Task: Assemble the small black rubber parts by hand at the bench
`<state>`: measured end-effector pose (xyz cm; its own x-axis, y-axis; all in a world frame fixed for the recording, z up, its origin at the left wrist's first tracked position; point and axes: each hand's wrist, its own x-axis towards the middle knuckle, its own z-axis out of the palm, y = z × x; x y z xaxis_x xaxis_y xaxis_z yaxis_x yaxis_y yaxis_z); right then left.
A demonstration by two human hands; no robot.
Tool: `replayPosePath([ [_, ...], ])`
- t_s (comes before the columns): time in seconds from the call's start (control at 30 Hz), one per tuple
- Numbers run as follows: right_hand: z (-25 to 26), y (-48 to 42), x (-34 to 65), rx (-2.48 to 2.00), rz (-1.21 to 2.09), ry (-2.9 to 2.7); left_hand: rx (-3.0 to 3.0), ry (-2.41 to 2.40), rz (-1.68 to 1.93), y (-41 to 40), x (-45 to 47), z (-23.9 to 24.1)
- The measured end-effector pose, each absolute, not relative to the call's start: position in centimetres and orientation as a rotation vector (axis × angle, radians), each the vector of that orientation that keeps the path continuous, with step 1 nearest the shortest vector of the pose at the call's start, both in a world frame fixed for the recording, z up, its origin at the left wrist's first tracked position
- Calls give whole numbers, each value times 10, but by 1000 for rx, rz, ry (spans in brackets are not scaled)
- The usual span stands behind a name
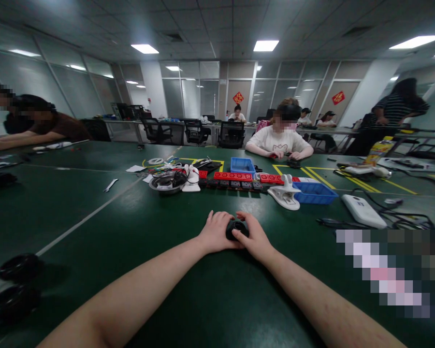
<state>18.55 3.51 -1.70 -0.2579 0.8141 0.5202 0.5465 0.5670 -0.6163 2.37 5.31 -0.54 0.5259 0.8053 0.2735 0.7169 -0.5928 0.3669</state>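
Both of my hands are around a small black round object [237,229] on the green table in front of me. My left hand [216,232] closes on its left side with curved fingers. From the right, my right hand [254,236] grips it, the thumb lying over its front and the fingers over its top edge. A ring-shaped upper part shows between the hands. Its underside and much of its sides are hidden by my palms and fingers, and its exact kind is unclear.
Beyond my hands stand a metal bowl [166,183] of cables, a red-topped row of black parts [235,179], white clamps [285,193] and blue bins [313,192]. Black ring-shaped items [20,267] lie at left. A white device [363,210] and cables are at right. A person [280,137] works opposite.
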Motion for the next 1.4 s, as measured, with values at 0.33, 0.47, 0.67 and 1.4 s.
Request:
replayPosePath([
  [0.33,-7,33,183,-1128,329,-1982,2550,1331,614,50,28,-6],
  [0.47,-4,31,185,-1094,326,-2004,2506,1269,557,56,24,-5],
  [0.67,1,30,188,-984,370,-2051,2460,1174,438,66,20,-6],
  [1.4,-12,31,182,-1146,279,-1963,2523,1342,605,51,27,-7],
])
